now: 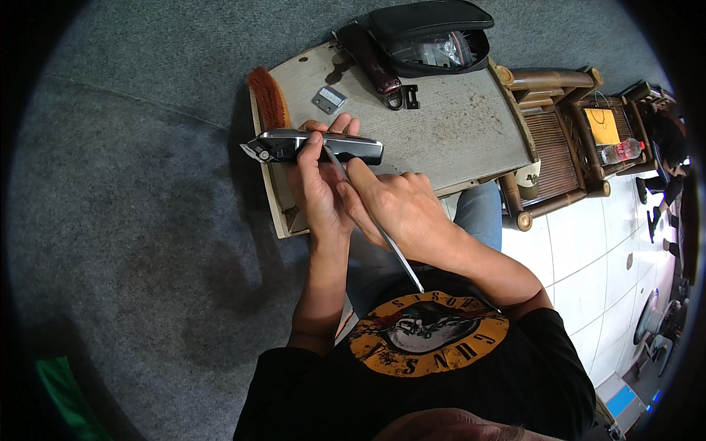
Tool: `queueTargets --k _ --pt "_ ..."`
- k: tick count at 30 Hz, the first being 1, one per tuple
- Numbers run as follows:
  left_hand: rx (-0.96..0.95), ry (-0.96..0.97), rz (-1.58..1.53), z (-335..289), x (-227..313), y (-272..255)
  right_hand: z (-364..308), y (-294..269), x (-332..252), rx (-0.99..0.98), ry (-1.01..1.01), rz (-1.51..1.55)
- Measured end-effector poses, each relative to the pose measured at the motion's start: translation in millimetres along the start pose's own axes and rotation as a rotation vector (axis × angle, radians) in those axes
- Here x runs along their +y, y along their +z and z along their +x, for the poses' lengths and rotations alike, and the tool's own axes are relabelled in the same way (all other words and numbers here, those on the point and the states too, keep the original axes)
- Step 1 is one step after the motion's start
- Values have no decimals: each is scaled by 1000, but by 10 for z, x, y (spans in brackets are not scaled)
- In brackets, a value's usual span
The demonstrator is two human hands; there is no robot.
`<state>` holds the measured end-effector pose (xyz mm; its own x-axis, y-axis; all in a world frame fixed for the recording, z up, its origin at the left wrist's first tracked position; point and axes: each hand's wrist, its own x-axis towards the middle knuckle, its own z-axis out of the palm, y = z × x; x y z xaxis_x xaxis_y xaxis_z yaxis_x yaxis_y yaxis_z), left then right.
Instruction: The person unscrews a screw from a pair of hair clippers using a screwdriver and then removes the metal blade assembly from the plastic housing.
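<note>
Held level over the near left of the small table (pixel 471 140) is a black and silver hair clipper (pixel 283 145), its blade end to the left. My left hand (pixel 321 195) grips it from below, thumb along its near side. My right hand (pixel 401 209) is closed round a slim silver metal tool (pixel 401 257), whose exact kind I cannot make out. One end of the tool meets the side of the clipper, beside my left thumb; the other slants back toward my shirt. My right fingertips partly cover the clipper's tail end.
A brown bristle brush (pixel 271 99), a silver clipper blade (pixel 329 99), a dark maroon clipper (pixel 368 60) and a small black part (pixel 412 97) lie on the table. A black case (pixel 430 18) stands open behind. Bamboo chairs (pixel 548 154) sit at right, with a bottle (pixel 622 151).
</note>
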<state>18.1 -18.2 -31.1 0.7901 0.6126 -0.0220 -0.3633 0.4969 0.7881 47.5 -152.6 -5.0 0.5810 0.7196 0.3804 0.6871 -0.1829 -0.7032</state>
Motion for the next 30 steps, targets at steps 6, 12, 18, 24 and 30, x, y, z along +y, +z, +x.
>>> queueTargets --k 6,12,18,24,30 --pt "12 2 -80 -8 12 34 8 -24 1 -23 -20 -19" --pt "19 4 -68 -3 11 28 6 -11 4 -22 1 -5" --pt "13 5 -71 3 10 13 13 -20 -6 -17 -16 -12" --pt "-18 -5 32 12 -27 -60 10 -20 -4 -21 -22 -20" --pt "19 10 -62 -2 12 35 12 -20 0 -13 -28 -23"
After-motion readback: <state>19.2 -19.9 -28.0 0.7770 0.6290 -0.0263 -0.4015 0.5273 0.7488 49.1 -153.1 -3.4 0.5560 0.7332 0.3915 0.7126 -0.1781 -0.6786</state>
